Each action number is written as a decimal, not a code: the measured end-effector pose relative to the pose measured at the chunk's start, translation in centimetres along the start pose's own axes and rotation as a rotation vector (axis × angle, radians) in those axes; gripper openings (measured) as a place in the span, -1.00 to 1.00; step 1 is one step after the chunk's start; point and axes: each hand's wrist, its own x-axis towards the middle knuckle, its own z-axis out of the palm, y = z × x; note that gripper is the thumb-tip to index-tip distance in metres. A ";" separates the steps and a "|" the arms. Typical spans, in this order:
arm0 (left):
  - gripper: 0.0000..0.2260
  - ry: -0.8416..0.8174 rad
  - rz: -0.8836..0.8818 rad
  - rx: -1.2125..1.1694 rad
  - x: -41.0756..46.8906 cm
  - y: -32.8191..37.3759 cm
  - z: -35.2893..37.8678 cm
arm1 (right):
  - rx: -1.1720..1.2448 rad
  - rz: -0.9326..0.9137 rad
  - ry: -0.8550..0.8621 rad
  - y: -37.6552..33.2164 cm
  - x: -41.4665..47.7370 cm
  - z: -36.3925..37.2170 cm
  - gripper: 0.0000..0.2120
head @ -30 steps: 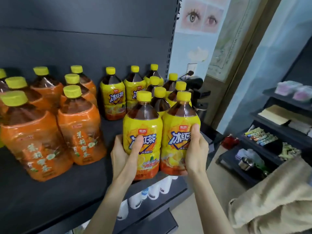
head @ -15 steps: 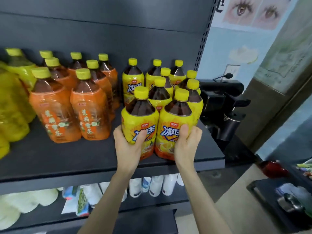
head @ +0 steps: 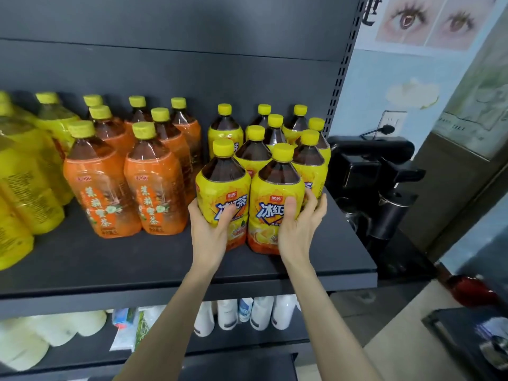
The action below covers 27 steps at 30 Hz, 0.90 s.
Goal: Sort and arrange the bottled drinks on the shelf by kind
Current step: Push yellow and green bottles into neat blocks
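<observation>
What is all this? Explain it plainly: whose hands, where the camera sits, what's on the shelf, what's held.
No machine here: a person works bare-handed, and the picture comes from a camera worn on their head, looking down. The left hand grips the left front bottle, the right hand grips the right front bottle; both are yellow-label tea standing on the dark shelf. More of that kind stand behind, orange-label bottles to their left, yellow bottles at the far left.

The left hand (head: pixel 211 237) is gripping the left yellow bottle (head: pixel 223 185) and the right hand (head: pixel 299 229) is gripping the right yellow bottle (head: pixel 276 188). Both bottles are standing upright and touching on the shelf (head: pixel 137 259). Orange bottles (head: pixel 154 193) are standing just beside them.
</observation>
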 end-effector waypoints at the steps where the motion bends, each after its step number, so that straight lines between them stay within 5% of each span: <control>1: -0.54 0.001 0.000 -0.013 0.3 -0.1 0.0 | 0.005 -0.001 0.003 0.1 0.3 0.2 -0.18; 14: -0.22 0.013 0.036 0.080 0.6 0.6 -0.2 | -0.046 -0.014 0.055 0.1 1.4 1.6 -0.55; 20: -0.22 -0.002 0.022 0.109 -0.4 0.1 -0.3 | 0.018 -0.007 -0.086 0.4 0.3 0.3 -0.33; 27: -0.27 -0.076 0.030 0.098 -0.9 0.8 -0.8 | -0.035 0.025 -0.118 -0.5 -0.2 -0.4 -0.34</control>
